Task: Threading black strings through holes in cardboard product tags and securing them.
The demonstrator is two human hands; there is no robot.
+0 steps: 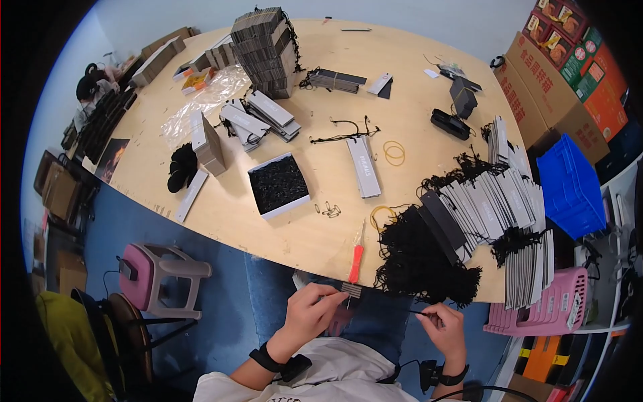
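At the table's near edge my left hand (311, 312) is closed on a small stack of grey tags (351, 290), seen nearly end-on. To its right my right hand (442, 326) pinches the end of a thin black cord (416, 312); whether the cord joins the tags I cannot make out. Just beyond the stack lies a red-handled awl-like tool (356, 262) with a pale tip. A big heap of black cords (422, 261) lies between the hands and a fanned row of white and grey corded tags (489, 204).
On the table (335, 50) stand a white box of small black pieces (278, 186), a tall banded stack of grey tags (264, 57) and a white tag bundle (364, 167). Rubber bands (394, 153) lie nearby. A blue crate (571, 185) is at right, a pink stool (144, 278) at left.
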